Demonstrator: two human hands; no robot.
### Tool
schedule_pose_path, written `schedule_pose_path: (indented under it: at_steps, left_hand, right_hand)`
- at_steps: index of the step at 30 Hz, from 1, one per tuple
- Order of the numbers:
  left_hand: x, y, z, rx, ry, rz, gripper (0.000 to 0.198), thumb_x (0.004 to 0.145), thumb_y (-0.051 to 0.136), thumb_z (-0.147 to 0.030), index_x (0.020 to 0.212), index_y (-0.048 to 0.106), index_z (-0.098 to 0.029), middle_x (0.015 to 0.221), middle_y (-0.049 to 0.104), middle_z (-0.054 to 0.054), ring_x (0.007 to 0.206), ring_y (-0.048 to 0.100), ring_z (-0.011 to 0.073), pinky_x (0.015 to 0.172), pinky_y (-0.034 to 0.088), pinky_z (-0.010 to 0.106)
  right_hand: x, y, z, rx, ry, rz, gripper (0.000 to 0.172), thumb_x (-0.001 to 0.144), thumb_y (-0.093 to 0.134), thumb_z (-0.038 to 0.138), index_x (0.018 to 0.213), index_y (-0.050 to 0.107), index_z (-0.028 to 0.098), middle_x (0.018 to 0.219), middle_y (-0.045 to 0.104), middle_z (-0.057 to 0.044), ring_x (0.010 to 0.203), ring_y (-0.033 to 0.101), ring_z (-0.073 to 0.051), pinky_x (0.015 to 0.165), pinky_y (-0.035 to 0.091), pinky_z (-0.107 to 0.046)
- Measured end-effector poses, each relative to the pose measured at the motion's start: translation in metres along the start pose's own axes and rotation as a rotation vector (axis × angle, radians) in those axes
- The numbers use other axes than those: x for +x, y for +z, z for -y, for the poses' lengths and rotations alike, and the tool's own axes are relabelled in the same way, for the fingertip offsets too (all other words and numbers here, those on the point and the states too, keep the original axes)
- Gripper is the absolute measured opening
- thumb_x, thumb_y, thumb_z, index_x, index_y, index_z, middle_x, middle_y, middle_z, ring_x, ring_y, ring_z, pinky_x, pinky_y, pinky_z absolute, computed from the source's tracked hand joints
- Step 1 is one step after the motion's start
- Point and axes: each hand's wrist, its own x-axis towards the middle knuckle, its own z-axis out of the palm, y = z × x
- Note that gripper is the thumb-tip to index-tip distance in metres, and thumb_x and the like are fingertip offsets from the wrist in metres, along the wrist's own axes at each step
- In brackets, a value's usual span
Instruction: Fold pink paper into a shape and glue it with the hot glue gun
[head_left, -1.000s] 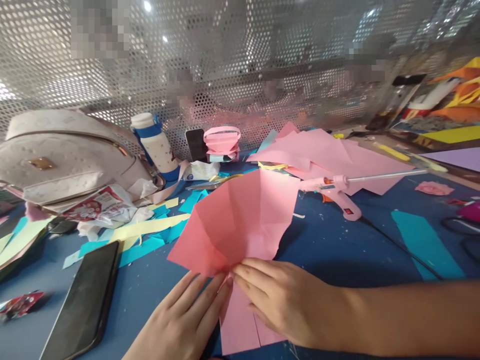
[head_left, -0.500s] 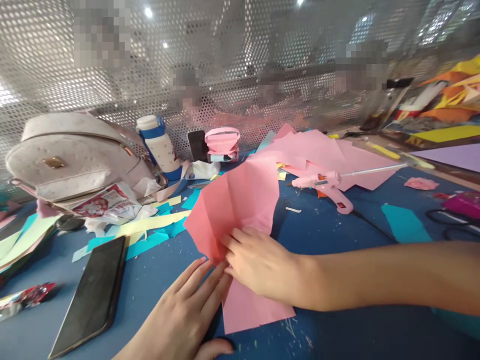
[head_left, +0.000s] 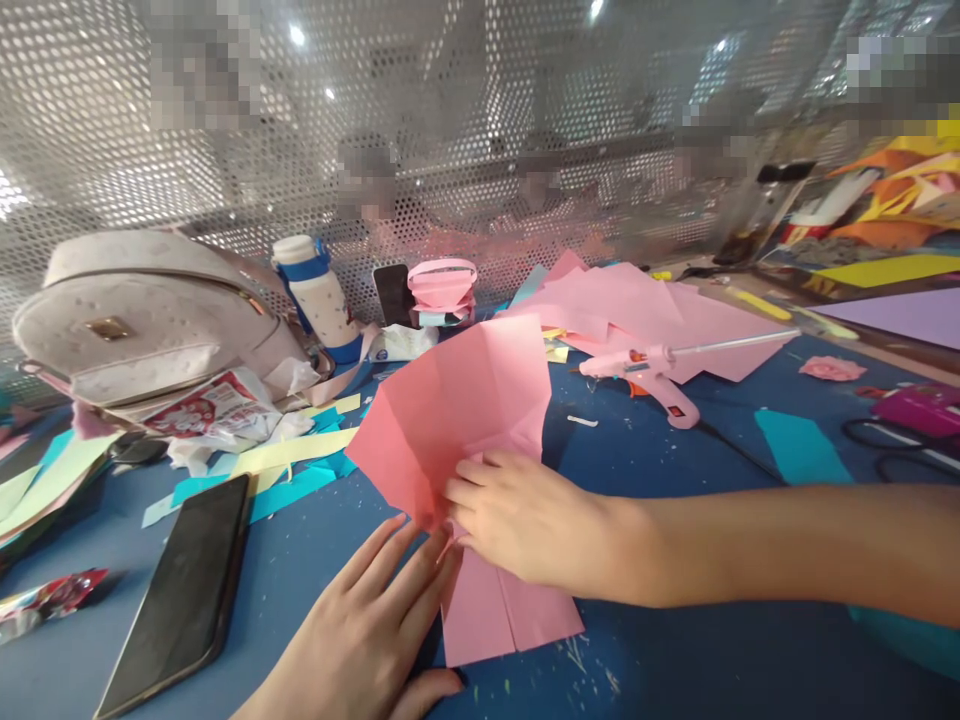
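A pink sheet of paper (head_left: 465,400) with several creases stands partly raised, its lower part (head_left: 480,620) lying flat on the blue table. My right hand (head_left: 525,515) presses down on the paper where the raised part meets the flat part, its fingers bent over the fold and the fingertips partly hidden. Lying flat with fingers stretched out, my left hand (head_left: 375,610) touches the paper's lower left edge with its fingertips. Beyond the paper, to the right, rests a pink glue gun (head_left: 652,375) with a glue stick in its back.
A dark phone (head_left: 180,590) lies at the left, near blue and yellow paper scraps (head_left: 300,480). Behind stand a backpack (head_left: 142,320), a water bottle (head_left: 319,300) and a small pink paper basket (head_left: 442,290). More folded pink paper (head_left: 630,300) sits behind the glue gun.
The raised paper has opened out a little and tipped left. A lengthwise slit or fold line now shows in its flat lower part. My hands have hardly moved.
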Motion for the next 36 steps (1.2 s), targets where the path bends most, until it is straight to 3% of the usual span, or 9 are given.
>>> schedule_pose_path:
  at_steps: [9,15,20,28,36]
  left_hand:
    - [-0.011,0.006,-0.002,-0.053,-0.076,-0.128,0.058,0.091,0.043,-0.061,0.122,0.064,-0.017,0.110,0.072,0.005,0.100,0.066,0.0231,0.092,0.048,0.035]
    - [-0.012,0.006,-0.004,-0.046,-0.072,-0.137,0.042,0.092,0.054,-0.047,0.118,0.066,-0.016,0.112,0.072,0.003,0.095,0.067,0.0199,0.086,0.051,0.033]
    - [-0.017,0.009,-0.005,-0.006,-0.110,-0.126,0.043,0.090,0.057,-0.047,0.117,0.066,-0.015,0.115,0.071,0.007,0.091,0.068,0.0221,0.081,0.053,0.035]
    - [-0.012,0.001,-0.006,-0.067,-0.156,-0.052,0.047,0.093,0.049,-0.050,0.113,0.066,-0.011,0.103,0.073,0.012,0.091,0.067,0.0243,0.068,0.056,0.031]
    - [-0.009,-0.005,-0.010,-0.092,-0.151,-0.048,0.046,0.093,0.051,-0.045,0.117,0.063,-0.008,0.107,0.071,0.014,0.091,0.064,0.0280,0.071,0.054,0.037]
  right_hand:
    - [-0.002,0.005,-0.001,0.003,-0.082,-0.044,0.012,0.088,0.059,0.017,0.083,0.070,0.017,0.092,0.059,-0.005,0.089,0.047,-0.022,0.070,0.037,-0.037]
    - [-0.009,0.003,0.000,0.015,-0.142,-0.065,0.013,0.090,0.056,0.018,0.089,0.069,0.015,0.091,0.057,-0.005,0.088,0.047,-0.020,0.068,0.035,-0.035]
    - [-0.018,-0.001,0.003,-0.019,-0.154,-0.077,0.013,0.086,0.061,0.020,0.096,0.067,0.014,0.093,0.057,-0.005,0.090,0.047,-0.021,0.069,0.035,-0.036]
    - [-0.019,0.007,0.013,-0.010,-0.030,-0.103,0.009,0.085,0.057,0.016,0.088,0.065,0.016,0.092,0.059,-0.006,0.084,0.048,-0.022,0.070,0.035,-0.037]
    - [0.006,0.012,0.010,0.011,0.042,-0.046,0.010,0.085,0.058,0.011,0.085,0.066,0.016,0.090,0.062,-0.006,0.083,0.050,-0.021,0.064,0.032,-0.036]
